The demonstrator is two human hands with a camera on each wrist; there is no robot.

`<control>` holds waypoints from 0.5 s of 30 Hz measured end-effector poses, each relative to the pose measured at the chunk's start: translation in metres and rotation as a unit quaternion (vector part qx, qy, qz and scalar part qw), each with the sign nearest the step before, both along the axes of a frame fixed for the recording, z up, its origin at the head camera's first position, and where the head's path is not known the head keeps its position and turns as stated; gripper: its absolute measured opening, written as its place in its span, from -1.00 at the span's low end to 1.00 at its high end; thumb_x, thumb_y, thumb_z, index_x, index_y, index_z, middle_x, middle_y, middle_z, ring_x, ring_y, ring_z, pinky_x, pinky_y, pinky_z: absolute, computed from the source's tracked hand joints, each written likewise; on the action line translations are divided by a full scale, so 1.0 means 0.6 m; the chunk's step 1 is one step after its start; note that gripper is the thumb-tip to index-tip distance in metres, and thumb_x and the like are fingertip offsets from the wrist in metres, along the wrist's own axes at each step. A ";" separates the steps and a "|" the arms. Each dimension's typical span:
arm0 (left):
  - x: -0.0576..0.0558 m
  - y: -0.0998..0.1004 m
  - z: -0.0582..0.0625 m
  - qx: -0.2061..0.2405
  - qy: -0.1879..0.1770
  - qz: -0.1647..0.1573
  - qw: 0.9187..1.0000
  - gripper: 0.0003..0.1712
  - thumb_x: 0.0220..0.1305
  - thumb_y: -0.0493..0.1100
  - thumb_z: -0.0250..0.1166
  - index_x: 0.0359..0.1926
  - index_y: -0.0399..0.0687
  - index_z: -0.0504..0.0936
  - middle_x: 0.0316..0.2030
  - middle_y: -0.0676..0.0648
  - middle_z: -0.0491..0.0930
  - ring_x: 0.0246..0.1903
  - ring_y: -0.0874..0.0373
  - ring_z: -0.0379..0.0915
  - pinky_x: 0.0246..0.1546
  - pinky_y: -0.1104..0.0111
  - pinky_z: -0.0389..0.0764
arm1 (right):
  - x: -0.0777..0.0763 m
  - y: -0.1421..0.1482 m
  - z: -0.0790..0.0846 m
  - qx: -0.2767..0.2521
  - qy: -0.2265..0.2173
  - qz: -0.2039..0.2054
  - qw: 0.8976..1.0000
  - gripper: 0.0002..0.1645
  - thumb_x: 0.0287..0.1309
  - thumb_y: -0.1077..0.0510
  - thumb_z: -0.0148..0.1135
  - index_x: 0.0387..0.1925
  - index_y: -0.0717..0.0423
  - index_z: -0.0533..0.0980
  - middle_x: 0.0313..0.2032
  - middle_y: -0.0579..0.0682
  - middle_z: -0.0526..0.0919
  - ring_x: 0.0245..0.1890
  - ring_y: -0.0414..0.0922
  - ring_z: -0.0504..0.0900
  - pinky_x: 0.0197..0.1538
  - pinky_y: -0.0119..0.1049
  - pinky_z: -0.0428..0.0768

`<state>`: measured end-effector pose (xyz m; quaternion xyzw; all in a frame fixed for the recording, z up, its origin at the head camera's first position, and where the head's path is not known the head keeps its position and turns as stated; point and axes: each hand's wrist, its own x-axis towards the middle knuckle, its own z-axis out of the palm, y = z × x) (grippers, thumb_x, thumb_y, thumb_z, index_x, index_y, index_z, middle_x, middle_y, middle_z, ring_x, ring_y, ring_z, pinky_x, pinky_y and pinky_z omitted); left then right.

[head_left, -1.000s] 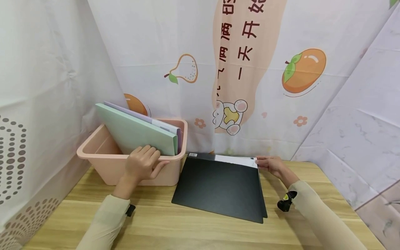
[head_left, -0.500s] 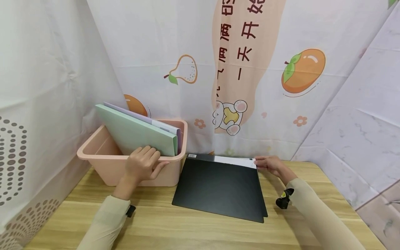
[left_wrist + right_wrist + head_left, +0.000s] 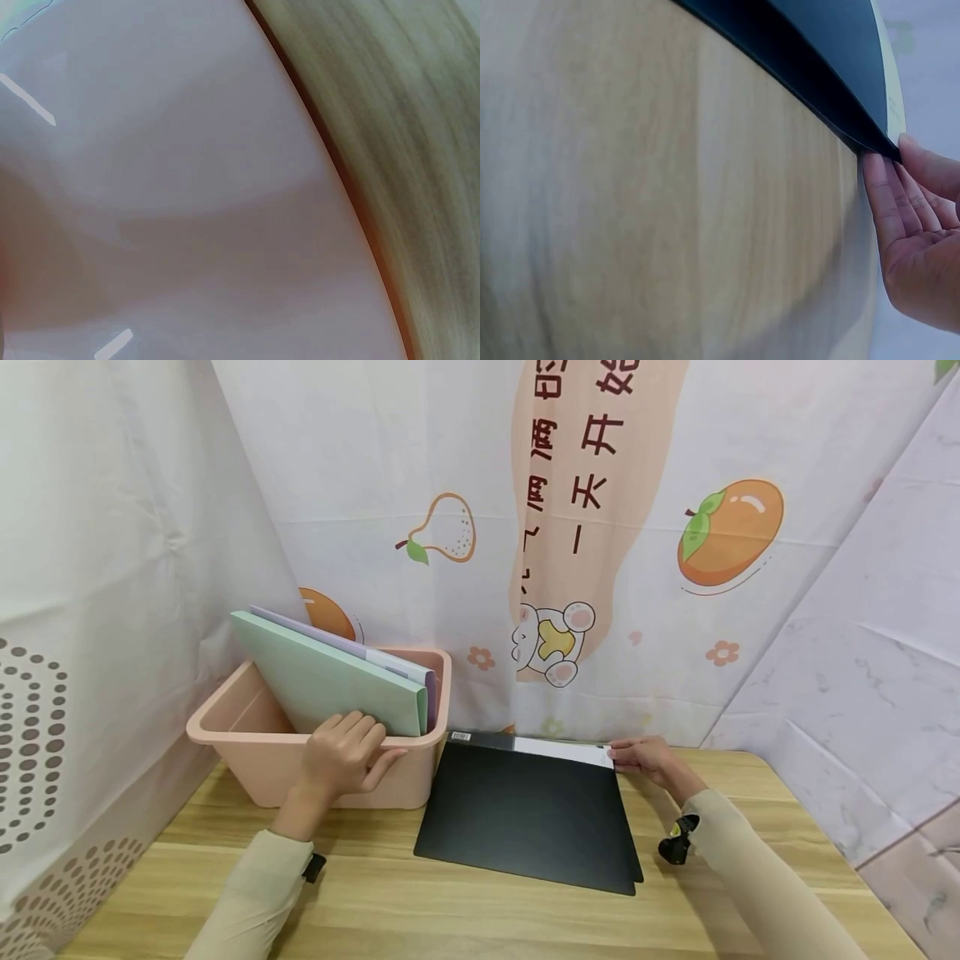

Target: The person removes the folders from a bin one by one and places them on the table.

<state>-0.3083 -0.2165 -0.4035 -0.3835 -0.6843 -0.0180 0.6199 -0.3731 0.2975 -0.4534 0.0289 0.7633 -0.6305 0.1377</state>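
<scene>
A pink plastic bin (image 3: 255, 752) stands at the left, holding a mint green folder (image 3: 330, 668) and a purple folder (image 3: 315, 631) that lean at a slant. Over its front rim curl the fingers of my left hand (image 3: 341, 752), gripping it. A black folder (image 3: 525, 818) with a white spine label lies on the table to the right of the bin. My right hand (image 3: 641, 754) pinches its far right corner, thumb on top and fingers beneath, as the right wrist view shows. There the covers of the black folder (image 3: 825, 67) stand slightly apart.
The wooden table (image 3: 420, 918) ends at a patterned white curtain (image 3: 480, 577) behind the bin and folder. A black wrist camera (image 3: 675, 843) sits on the right cuff. In the left wrist view, the bin's wall (image 3: 210, 165) fills most of the picture.
My right hand and the far right corner of the black folder have shifted slightly left and toward me. The left hand keeps its grip on the bin.
</scene>
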 end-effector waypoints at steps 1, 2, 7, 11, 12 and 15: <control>0.000 0.000 0.000 0.000 -0.001 0.000 1.000 -0.41 0.48 0.16 0.06 -0.60 -0.14 0.42 -0.69 -0.07 0.38 -0.68 0.02 0.35 -0.70 0.27 0.33 | 0.000 -0.001 -0.001 0.002 0.001 -0.002 1.000 -0.38 0.36 0.34 0.20 0.33 0.62 0.27 -0.26 -0.16 0.76 -0.29 -0.29 0.75 -0.10 -0.34 0.73; 0.000 0.000 -0.001 0.000 -0.002 0.000 1.000 -0.41 0.48 0.16 0.06 -0.60 -0.14 0.42 -0.69 -0.07 0.39 -0.68 0.02 0.36 -0.70 0.27 0.34 | 0.000 -0.002 -0.002 0.003 0.002 -0.004 1.000 -0.38 0.36 0.34 0.20 0.32 0.61 0.29 -0.27 -0.17 0.76 -0.29 -0.29 0.75 -0.10 -0.34 0.73; -0.001 -0.001 -0.002 0.001 -0.003 -0.001 1.000 -0.41 0.48 0.17 0.06 -0.59 -0.14 0.42 -0.68 -0.07 0.39 -0.68 0.02 0.36 -0.69 0.26 0.35 | -0.002 -0.007 -0.007 0.002 0.008 -0.014 1.000 -0.40 0.36 0.33 0.21 0.31 0.60 0.31 -0.30 -0.19 0.75 -0.30 -0.29 0.74 -0.12 -0.35 0.73; -0.001 -0.001 -0.002 0.002 -0.003 -0.003 1.000 -0.42 0.48 0.16 0.07 -0.59 -0.14 0.42 -0.68 -0.07 0.39 -0.67 0.02 0.36 -0.68 0.26 0.35 | -0.002 -0.012 -0.007 0.006 0.014 -0.027 1.000 -0.41 0.36 0.33 0.22 0.30 0.60 0.33 -0.30 -0.17 0.75 -0.30 -0.30 0.74 -0.12 -0.35 0.73; -0.001 -0.001 -0.002 0.002 -0.003 -0.003 1.000 -0.42 0.48 0.16 0.07 -0.59 -0.14 0.42 -0.68 -0.07 0.39 -0.67 0.02 0.36 -0.68 0.26 0.36 | -0.002 -0.014 -0.007 0.009 0.016 -0.027 0.999 -0.40 0.36 0.32 0.22 0.30 0.60 0.33 -0.28 -0.16 0.75 -0.29 -0.30 0.74 -0.11 -0.35 0.73; -0.002 -0.001 -0.001 0.001 -0.006 -0.003 1.000 -0.42 0.48 0.16 0.06 -0.59 -0.15 0.43 -0.68 -0.07 0.39 -0.67 0.01 0.36 -0.69 0.25 0.36 | -0.001 -0.018 -0.006 0.015 0.020 -0.033 0.999 -0.42 0.36 0.32 0.22 0.29 0.60 0.34 -0.25 -0.15 0.76 -0.29 -0.33 0.73 -0.09 -0.34 0.73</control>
